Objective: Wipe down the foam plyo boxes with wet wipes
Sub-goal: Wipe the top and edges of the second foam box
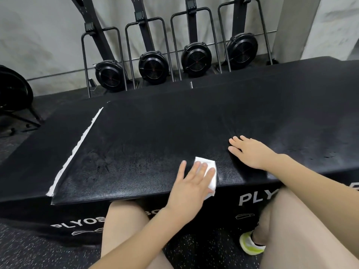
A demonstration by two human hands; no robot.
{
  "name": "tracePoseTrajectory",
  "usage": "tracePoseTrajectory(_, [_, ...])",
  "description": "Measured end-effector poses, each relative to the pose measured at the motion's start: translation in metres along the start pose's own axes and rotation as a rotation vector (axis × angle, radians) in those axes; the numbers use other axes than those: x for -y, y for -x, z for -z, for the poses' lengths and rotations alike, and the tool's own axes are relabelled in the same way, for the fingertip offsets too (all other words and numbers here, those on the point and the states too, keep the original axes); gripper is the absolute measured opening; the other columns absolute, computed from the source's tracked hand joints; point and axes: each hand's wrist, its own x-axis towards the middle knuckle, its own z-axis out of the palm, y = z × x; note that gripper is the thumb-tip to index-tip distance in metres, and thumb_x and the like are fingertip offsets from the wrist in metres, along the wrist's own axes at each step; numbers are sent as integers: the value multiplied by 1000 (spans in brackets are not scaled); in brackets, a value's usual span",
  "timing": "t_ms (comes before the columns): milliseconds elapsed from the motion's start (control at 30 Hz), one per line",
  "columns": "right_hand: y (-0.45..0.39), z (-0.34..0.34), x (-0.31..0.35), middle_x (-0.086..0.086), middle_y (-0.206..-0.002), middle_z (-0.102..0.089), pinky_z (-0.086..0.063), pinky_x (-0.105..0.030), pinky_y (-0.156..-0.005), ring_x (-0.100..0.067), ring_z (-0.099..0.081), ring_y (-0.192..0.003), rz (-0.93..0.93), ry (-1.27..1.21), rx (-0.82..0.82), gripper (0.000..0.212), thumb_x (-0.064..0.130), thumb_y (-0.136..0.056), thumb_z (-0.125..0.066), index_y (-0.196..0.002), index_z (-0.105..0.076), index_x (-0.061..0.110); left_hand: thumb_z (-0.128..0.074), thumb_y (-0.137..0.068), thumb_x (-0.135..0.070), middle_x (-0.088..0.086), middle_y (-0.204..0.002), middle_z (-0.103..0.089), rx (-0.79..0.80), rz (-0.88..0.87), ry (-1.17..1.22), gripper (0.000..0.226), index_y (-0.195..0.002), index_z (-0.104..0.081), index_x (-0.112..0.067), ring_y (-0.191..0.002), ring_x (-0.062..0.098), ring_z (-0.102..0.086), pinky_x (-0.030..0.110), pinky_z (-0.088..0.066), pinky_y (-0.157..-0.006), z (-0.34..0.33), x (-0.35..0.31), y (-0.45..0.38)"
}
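On black foam box [155, 133]: left hand [191, 183] flat, pressing white wipe [209, 171] (near front edge); right hand [250, 152] spread flat beside it.

Even, moderately bright indoor light. Soft sheen along the near edge of the plyo box [136, 193]. Faint shadows beneath both hands. Wide-angle bending at edges; slight overall softness.

Premises: a gym. Rowing machines [153, 68] stand upended along the wall; speckled rubber floor [29, 247]; black foam plyo boxes [155, 133].
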Motion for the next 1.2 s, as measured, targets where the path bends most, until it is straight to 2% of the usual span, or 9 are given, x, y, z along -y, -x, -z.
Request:
tracePoseTrajectory(233, [17, -3, -7, -2, -157, -39, -24, -37, -118, -24, -27, -148, -15, -292, -26, 45, 34, -109, -32, -148, -44, 16, -18, -101, -50, 10, -152, -44, 124, 6, 115, 66, -154, -33, -13, -148, 27, -29, 58, -4, -122, 1, -59, -76])
tracePoseTrajectory(333, [33, -3, -12, -1, -130, -65, -44, -27, -100, -19, -57, -125, -33, -499, -215, 36, 35, -104, -47, -135, -61, 23, -22, -105, -51, 9, -159, -34, 208, 56, 180, 65, -156, -30, -12, -153, 26, -16, 58, 7, -122, 4, -64, -104])
tracePoseTrajectory(467, [47, -8, -12, 18, -91, -68, -43, -9, -69, 5, -63, -84, -63, -568, -379, 30, 27, -101, -54, -128, -66, 32, -40, -102, -44, 1, -135, -54, 157, 39, 384, 48, -134, -59, -13, -136, 21, -37, 55, -15, -121, 11, -59, -123])
tracePoseTrajectory(567, [48, -13, -8, 6, -66, -62, -45, -20, -58, -5, -52, -59, -13, -574, -376, 25, 31, -102, -51, -117, -71, 32, -50, -96, -34, -9, -109, -62, 177, 56, 794, 28, -110, -72, -23, -102, 15, -57, 44, -44, -105, 26, -30, -119])
tracePoseTrajectory(667, [50, -23, -7, 5, -85, -66, -50, -30, -73, -11, -59, -82, 115, -404, -344, 29, 35, -104, -45, -97, -69, 22, -60, -96, -36, -8, -122, -68, 170, 129, 845, 27, -121, -72, -34, -116, 16, -61, 38, -47, -105, 44, 6, -111])
tracePoseTrajectory(733, [54, -31, -7, 10, -94, -62, -51, -32, -80, -13, -57, -96, 192, -272, -345, 29, 39, -103, -42, -94, -64, 21, -68, -91, -50, 2, -157, -43, 372, 197, 619, 59, -145, -52, -35, -149, 26, -30, 43, -26, -122, 53, 27, -110])
tracePoseTrajectory(833, [72, -41, -8, 14, -104, -66, -49, -26, -90, -10, -55, -106, 242, -277, -343, 32, 46, -101, -45, -101, -68, 24, -65, -83, -70, 8, -168, -14, 604, 210, 419, 93, -159, -24, -36, -154, 39, -4, 60, -10, -123, 60, 38, -112])
tracePoseTrajectory(1033, [95, -52, -52, 32, -121, -57, -46, -22, -94, 3, -52, -115, 181, -347, -423, 33, 52, -92, -54, -110, -75, 34, -69, -72, -77, 6, -157, -40, 564, 190, 306, 101, -157, -30, -38, -142, 31, -36, 47, -38, -113, 61, 38, -124])
tracePoseTrajectory(1200, [91, -40, -49, 16, -107, -72, -44, -16, -85, -15, -64, -102, 68, -221, -521, 13, 33, -91, -67, -93, -76, 24, -70, -73, -76, 4, -155, -44, 581, 142, 282, 102, -157, -31, -34, -139, 29, -43, 38, -38, -110, 65, 41, -126])
